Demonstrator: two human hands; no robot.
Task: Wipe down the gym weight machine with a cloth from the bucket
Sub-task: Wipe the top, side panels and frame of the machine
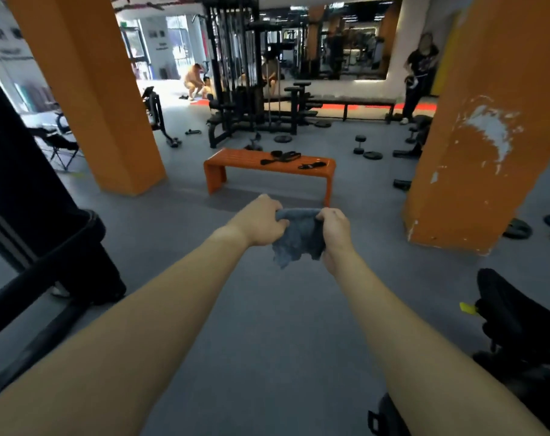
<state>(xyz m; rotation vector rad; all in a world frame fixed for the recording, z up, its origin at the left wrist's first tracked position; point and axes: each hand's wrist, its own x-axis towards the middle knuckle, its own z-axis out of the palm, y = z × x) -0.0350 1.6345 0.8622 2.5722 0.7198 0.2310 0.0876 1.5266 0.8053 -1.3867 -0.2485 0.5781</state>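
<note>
A grey-blue cloth (299,237) hangs bunched between both hands out in front of me, above the grey floor. My left hand (261,221) grips its upper left edge with curled fingers. My right hand (335,229) grips its upper right edge the same way. A black weight machine frame (47,234) stands close at my left, its base bars running along the floor. Another black cable machine (236,73) stands farther back in the middle. No bucket is in view.
An orange bench (269,166) with black straps stands ahead. Orange pillars rise at left (88,89) and right (487,121). Dumbbells (359,144) and weight plates (517,228) lie on the floor at right. Black equipment (519,328) sits at lower right. People stand in the background.
</note>
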